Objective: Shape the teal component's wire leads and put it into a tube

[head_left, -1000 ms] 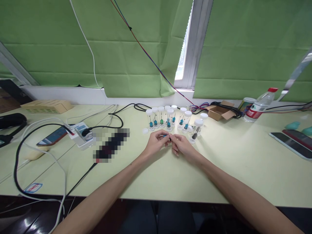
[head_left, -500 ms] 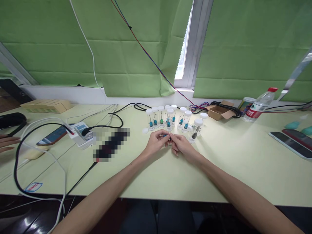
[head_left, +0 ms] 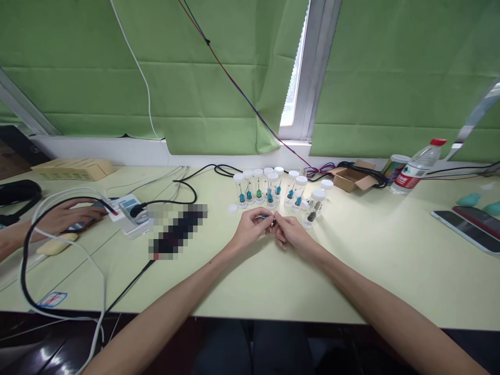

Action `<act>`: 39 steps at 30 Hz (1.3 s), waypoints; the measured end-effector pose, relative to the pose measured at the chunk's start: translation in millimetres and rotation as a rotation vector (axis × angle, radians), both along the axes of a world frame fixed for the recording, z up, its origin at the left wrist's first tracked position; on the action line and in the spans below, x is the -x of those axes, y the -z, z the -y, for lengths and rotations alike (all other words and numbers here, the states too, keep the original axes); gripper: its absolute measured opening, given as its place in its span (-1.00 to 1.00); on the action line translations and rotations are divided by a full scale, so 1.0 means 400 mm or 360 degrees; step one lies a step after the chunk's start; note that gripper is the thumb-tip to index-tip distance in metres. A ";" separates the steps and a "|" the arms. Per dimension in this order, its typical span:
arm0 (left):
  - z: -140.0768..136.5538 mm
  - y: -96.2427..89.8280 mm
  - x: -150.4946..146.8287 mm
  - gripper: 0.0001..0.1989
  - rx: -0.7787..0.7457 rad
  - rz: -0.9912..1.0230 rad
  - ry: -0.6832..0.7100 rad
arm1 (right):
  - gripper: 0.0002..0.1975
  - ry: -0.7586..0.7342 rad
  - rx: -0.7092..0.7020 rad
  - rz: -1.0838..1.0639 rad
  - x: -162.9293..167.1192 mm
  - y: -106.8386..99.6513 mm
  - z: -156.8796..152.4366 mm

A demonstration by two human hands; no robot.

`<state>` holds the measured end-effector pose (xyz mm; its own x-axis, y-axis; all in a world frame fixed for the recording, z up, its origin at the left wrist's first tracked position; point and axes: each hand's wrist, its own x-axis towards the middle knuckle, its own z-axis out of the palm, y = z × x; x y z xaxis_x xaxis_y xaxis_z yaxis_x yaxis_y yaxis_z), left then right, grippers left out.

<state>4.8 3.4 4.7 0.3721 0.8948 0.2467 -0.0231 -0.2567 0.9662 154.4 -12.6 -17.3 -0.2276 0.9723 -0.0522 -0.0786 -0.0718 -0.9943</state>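
My left hand (head_left: pixel 249 228) pinches a small blue piece (head_left: pixel 265 217) with a thin shaft, mostly covered by the fingers. Against its fingertips, my right hand (head_left: pixel 294 232) is closed on a tiny dark piece (head_left: pixel 274 222), too small to make out. Just beyond the hands stand several clear vials (head_left: pixel 259 182) with white caps, most holding a blue part on a thin stem and one a green part. Close to my right hand is a vial with a dark grey part (head_left: pixel 312 214). A loose white cap (head_left: pixel 232 209) lies left of the group.
Another person's hand (head_left: pixel 74 214) rests on a phone (head_left: pixel 84 221) at the left, beside a white power strip (head_left: pixel 128 216) and looping cables. Behind the vials on the right are an open carton (head_left: pixel 350 180) and a water bottle (head_left: pixel 417 169). Two phones (head_left: pixel 469 229) lie far right.
The other person's hand has reached in from the left onto the phone. My hands stay in nearly the same place, with the fingertips shifted slightly.
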 end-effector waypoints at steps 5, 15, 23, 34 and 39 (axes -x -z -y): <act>0.000 -0.001 -0.001 -0.80 0.0000 -0.0004 -0.0008 | -0.41 0.0017 -0.0078 0.0082 0.001 -0.005 0.005; -0.001 0.000 -0.001 -0.78 0.0016 0.0004 -0.0006 | -0.48 0.0009 -0.0067 -0.0002 0.000 -0.015 0.009; -0.001 0.009 -0.001 -0.77 -0.0007 0.0021 0.0054 | -0.41 0.0036 -0.0036 0.0035 -0.002 -0.005 0.002; -0.009 0.011 0.005 -0.81 -0.0009 0.0004 -0.0055 | -0.50 0.0046 -0.0015 -0.0081 0.001 -0.018 0.009; -0.008 0.011 0.004 -0.81 -0.0023 0.0027 -0.0004 | -0.48 -0.0020 -0.0013 -0.0087 -0.002 -0.011 0.004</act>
<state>3.3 6.4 0.2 0.3657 0.8920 0.2657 -0.0391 -0.2705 0.9619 155.4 -14.1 -12.8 -0.2419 0.9698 -0.0316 -0.1318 -0.0651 -0.9891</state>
